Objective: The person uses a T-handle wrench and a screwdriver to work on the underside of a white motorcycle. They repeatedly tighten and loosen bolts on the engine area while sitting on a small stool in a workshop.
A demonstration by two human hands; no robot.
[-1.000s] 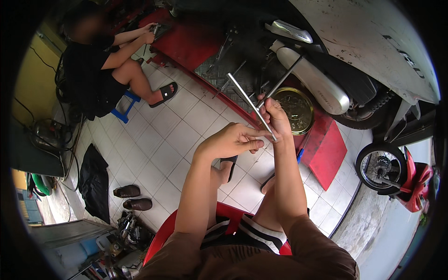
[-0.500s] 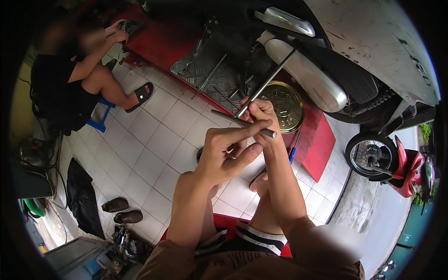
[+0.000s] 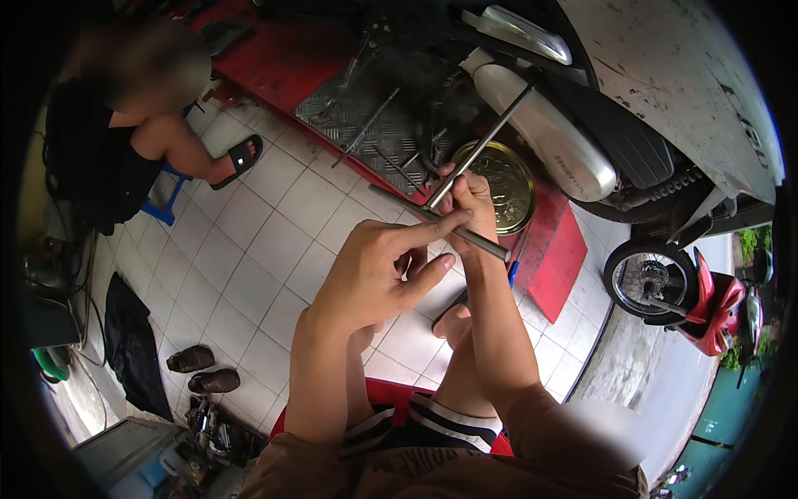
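Note:
A steel T-handle wrench (image 3: pixel 485 145) is held up in front of me, its long shaft slanting away to the upper right. My right hand (image 3: pixel 474 209) grips it around the joint of shaft and crossbar. Against the crossbar rests the stretched index finger of my left hand (image 3: pixel 366 270). The left thumb stands apart below, and nothing is clasped in that hand. Beyond my right hand, a round gold-coloured metal tray (image 3: pixel 529 193) holds small parts that I cannot make out singly.
Several tools, among them a long rod (image 3: pixel 366 129), lie on a red bench (image 3: pixel 553 283) with a metal tread plate. A scooter (image 3: pixel 549 133) stands over it. Leftward, a person (image 3: pixel 83 166) sits on a blue stool (image 3: pixel 169 195). Brown shoes (image 3: pixel 214 382) and black cloth (image 3: pixel 133 349) lie on the tiles.
My left hand has shifted slightly left, its index finger still on the crossbar. The crossbar's near end now reaches farther right. The seated person has leaned forward, head now over the arms.

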